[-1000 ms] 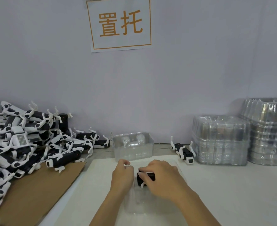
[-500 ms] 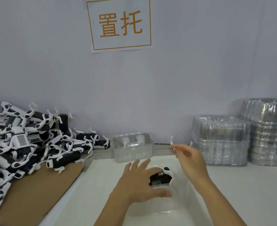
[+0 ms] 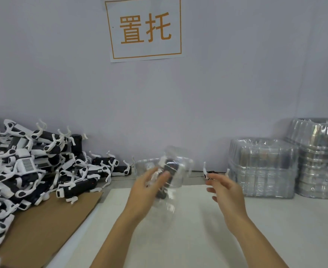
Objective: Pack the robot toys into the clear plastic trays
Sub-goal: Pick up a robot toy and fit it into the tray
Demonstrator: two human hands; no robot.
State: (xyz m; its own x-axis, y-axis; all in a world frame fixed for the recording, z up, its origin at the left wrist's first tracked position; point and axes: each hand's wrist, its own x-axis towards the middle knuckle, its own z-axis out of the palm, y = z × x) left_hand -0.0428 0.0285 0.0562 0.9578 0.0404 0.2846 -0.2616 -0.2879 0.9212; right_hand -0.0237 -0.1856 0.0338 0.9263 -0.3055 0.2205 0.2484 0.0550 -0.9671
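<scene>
My left hand (image 3: pixel 149 188) holds a clear plastic tray (image 3: pixel 180 171) lifted and tilted above the white mat; both are motion-blurred. A black-and-white robot toy (image 3: pixel 169 167) sits inside that tray. My right hand (image 3: pixel 225 188) reaches toward the back with fingers spread, its fingertips at a loose robot toy (image 3: pixel 210 172) lying near the wall. That toy's white legs stick up on either side of the hand, and most of its body is hidden.
A large pile of robot toys (image 3: pixel 33 167) covers brown cardboard (image 3: pixel 43 225) on the left. Another clear tray (image 3: pixel 142 165) stands behind my left hand. Two stacks of clear trays (image 3: pixel 261 167) (image 3: pixel 321 161) stand at the right. A white mat (image 3: pixel 178 238) lies in front.
My left hand took hold of the tray with the toy in it and raised it off the mat. My right hand left the tray and moved back-right to the loose toy.
</scene>
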